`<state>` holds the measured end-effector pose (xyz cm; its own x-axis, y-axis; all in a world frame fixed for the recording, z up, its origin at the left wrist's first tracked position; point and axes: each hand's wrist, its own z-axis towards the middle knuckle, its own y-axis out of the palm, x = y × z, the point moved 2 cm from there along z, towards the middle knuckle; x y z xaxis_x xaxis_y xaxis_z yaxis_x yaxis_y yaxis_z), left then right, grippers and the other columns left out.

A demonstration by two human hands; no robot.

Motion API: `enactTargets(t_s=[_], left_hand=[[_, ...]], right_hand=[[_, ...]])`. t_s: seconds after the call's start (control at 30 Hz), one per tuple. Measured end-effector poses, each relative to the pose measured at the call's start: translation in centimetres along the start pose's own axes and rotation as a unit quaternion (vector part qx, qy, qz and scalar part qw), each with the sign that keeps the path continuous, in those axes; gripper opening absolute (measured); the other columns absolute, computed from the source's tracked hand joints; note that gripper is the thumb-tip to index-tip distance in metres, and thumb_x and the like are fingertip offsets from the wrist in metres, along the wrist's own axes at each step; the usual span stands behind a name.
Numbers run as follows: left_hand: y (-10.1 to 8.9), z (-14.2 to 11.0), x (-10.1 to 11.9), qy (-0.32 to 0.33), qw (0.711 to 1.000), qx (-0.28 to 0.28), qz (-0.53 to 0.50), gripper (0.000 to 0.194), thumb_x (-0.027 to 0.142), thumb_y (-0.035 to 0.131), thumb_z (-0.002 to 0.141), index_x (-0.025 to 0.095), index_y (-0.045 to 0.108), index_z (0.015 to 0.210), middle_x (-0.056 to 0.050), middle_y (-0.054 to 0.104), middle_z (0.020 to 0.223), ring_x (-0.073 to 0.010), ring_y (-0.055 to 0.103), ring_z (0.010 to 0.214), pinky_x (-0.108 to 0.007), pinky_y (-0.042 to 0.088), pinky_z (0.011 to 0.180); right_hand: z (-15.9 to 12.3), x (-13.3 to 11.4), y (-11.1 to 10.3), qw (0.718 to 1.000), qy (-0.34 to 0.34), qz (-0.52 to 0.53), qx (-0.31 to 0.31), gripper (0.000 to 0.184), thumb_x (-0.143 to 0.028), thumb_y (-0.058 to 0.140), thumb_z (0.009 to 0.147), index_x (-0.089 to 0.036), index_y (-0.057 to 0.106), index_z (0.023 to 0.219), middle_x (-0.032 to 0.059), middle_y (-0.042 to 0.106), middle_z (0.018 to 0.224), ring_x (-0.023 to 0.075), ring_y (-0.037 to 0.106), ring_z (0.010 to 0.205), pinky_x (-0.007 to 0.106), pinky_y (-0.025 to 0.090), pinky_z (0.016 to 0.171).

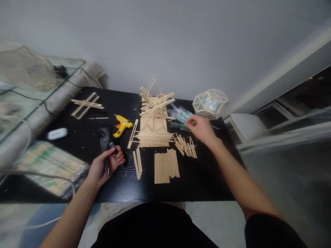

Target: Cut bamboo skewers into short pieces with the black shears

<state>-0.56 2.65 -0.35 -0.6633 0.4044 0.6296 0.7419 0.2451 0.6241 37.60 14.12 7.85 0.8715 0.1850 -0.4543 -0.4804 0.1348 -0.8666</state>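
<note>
A: Where are the hands?

B: The left hand (107,163) is clenched round black cutters (105,143), blades pointing away; the right hand (200,128) reaches over clear packets (179,115), fingers loosely curled, though whether it grips one cannot be told.

A: And the sticks?

B: Cut sticks (166,165) lie between both hands on the black table (207,179), long axes running away from the person, nearer the left; no writing is readable.

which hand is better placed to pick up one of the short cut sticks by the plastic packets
Right, probably. The right hand hovers just above the short cut sticks, beside the plastic packets. The left hand is on the far side of the table, already gripping the black cutters.
</note>
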Motion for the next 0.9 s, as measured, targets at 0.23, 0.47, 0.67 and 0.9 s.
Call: enactTargets(t_s=[0.23,0.47,0.67,0.9], left_hand=[[0.1,-0.2,-0.1,0.009,1.000,0.002,-0.002,0.008,0.015,0.060,0.084,0.012,0.067,0.084,-0.002,0.047,0.067,-0.0138,0.047,0.059,-0.027,0.050,0.055],[0.1,0.2,-0.4,0.026,0.999,-0.026,0.008,0.006,0.016,0.064,0.084,0.012,0.068,0.084,-0.002,0.049,0.067,-0.0140,0.048,0.060,-0.027,0.049,0.056],[-0.6,0.4,-0.8,0.052,0.997,-0.037,0.035,0.008,0.019,0.069,0.083,0.012,0.069,0.086,-0.003,0.052,0.067,-0.0148,0.050,0.061,-0.028,0.050,0.058],[-0.2,0.2,-0.9,0.077,0.995,-0.040,0.048,0.014,0.022,0.073,0.080,0.012,0.068,0.087,-0.003,0.054,0.066,-0.0153,0.053,0.060,-0.029,0.050,0.058]], right_hand=[[-3.3,-5.4,6.9,0.973,-0.097,-0.012,-0.210,0.003,-0.015,0.077,0.089,-0.017,0.076,0.087,0.0060,0.074,0.091,0.0186,0.067,0.083,0.028,0.045,0.076],[-3.7,-6.0,7.8,0.964,-0.106,-0.036,-0.241,0.009,-0.013,0.077,0.089,-0.017,0.074,0.082,0.0054,0.072,0.089,0.0184,0.066,0.085,0.027,0.043,0.076],[-4.4,-6.0,8.4,0.966,-0.106,-0.050,-0.231,0.012,-0.011,0.072,0.092,-0.017,0.067,0.082,0.0087,0.072,0.096,0.0218,0.066,0.095,0.031,0.045,0.083],[-6.4,-5.7,4.8,0.978,-0.051,0.139,-0.144,0.006,-0.021,0.061,0.098,-0.019,0.065,0.094,0.0046,0.073,0.090,0.0186,0.067,0.083,0.032,0.049,0.080]])
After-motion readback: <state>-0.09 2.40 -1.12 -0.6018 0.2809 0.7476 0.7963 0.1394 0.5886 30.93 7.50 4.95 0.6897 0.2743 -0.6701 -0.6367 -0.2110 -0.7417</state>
